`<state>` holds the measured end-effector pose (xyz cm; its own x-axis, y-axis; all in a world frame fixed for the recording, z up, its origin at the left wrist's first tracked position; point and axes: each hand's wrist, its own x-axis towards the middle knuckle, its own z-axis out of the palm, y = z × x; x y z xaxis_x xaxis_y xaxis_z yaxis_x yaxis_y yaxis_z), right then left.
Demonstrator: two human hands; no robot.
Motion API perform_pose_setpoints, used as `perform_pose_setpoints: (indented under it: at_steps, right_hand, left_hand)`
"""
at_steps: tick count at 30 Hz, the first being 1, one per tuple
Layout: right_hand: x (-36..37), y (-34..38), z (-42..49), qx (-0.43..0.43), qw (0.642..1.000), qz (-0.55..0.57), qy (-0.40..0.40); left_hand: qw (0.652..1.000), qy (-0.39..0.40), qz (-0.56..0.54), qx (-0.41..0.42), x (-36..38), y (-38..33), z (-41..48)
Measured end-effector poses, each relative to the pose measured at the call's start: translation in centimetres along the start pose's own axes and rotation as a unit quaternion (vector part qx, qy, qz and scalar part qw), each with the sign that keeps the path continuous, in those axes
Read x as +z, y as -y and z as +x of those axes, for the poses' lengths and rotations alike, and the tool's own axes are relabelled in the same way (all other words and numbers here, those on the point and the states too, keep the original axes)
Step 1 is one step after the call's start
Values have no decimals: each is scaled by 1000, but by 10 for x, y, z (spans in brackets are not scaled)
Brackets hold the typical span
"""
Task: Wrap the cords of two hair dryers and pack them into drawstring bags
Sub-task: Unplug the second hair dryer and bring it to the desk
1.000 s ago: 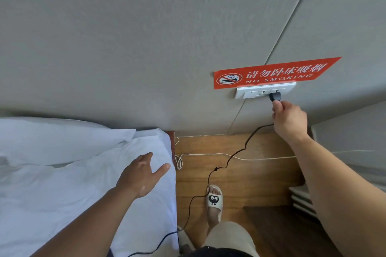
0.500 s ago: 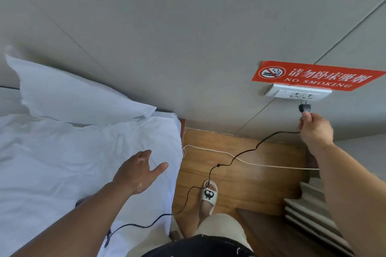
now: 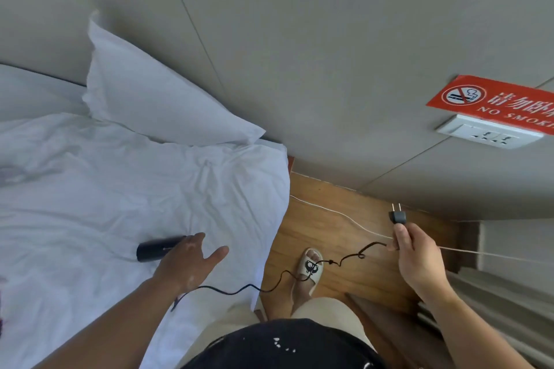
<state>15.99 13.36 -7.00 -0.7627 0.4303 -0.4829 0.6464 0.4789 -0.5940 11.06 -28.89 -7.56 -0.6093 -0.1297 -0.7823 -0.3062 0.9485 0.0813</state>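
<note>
The black hair dryer [image 3: 159, 248] lies on the bed [image 3: 90, 189]; it looks hard and smooth, best grabbed round its body. The left hand [image 3: 192, 257] is spread beside it, holding nothing. The floppy cord [image 3: 329, 262] runs to the right hand [image 3: 412, 252], which pinches it under the plug [image 3: 397, 216]

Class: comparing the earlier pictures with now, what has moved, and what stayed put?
The right hand, pinching the black cord below its plug, pulled the plug out of the wall socket and drew it down, away. The left hand stayed open over the white bed.
</note>
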Motion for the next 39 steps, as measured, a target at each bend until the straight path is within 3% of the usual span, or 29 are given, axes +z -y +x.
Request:
perform_pose_setpoints:
  at_steps: [7,19,31,39]
  right_hand:
    - [67,60,-55,-67,993,-59,77]
    - [171,105,-102,-107,980,-129,105]
    - [264,80,-113,-85,982,-126,109]
    - [284,53,-112,-64,984,-136,98]
  left_hand:
    - [999,-3,-41,-26,21,81,3]
    - [995,24,-66,-68,78,198,65]
    - [995,49,-68,-49,153,239,164]
    - [986,-15,-142,-90,185,232,202]
